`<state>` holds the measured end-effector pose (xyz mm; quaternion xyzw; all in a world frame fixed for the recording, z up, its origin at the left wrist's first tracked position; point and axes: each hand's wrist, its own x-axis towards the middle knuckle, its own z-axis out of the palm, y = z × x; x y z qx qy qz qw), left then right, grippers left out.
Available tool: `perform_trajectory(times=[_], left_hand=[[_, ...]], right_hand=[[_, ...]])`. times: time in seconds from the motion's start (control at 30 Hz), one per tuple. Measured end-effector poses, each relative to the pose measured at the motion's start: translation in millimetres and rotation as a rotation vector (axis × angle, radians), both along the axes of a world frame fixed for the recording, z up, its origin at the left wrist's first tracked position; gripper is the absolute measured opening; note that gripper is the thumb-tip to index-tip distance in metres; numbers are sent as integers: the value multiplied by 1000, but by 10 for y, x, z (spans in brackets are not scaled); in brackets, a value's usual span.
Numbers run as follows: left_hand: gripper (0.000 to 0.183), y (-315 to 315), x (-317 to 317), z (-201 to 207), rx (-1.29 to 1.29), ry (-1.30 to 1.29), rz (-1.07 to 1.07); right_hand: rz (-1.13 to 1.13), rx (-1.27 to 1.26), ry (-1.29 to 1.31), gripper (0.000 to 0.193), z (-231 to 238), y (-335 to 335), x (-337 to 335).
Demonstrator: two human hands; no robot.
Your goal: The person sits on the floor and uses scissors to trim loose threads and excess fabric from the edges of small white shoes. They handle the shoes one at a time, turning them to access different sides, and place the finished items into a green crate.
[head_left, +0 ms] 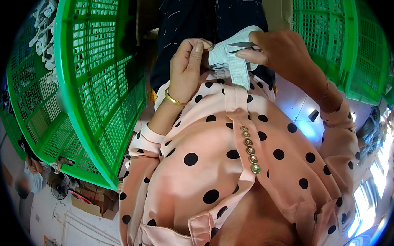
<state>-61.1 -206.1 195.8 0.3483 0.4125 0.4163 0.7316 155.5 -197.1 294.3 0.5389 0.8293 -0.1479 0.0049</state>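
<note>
A light grey sewn fabric piece with a strap (238, 74), shaped like a shoe upper, lies over my lap between my hands. My left hand (188, 64) is closed, with thumb and fingers pinching at the piece's left edge. Closed around small thread snips (242, 45), my right hand (279, 48) has the dark pointed blades lying across the fabric, aimed left. Its thumb rests against the piece near the strap. The handle of the snips is hidden inside my right hand.
Tall green plastic crates (68, 101) stand at my left, and more green crates (350, 44) at my right. Several pale fabric pieces (44, 35) hang in the far left crate. Another person's hand (33, 165), a fan (59, 188) and a cardboard box (93, 207) show at the lower left.
</note>
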Motion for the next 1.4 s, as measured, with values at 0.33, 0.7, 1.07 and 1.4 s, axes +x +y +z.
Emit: perform_trajectory(times=[0.33, 0.7, 1.07, 1.4], left_hand=[[23, -21, 142, 61, 874, 545, -220], [12, -242, 53, 227, 1108, 617, -213], [7, -163, 78, 72, 702, 536, -176], [19, -170, 46, 152, 903, 545, -253]], right_hand=[[-141, -62, 92, 55, -79, -244, 211], [-159, -263, 336, 38, 54, -106, -68], [-222, -174, 448, 40, -208, -96, -13], [-209, -114, 462, 40, -235, -171, 42]])
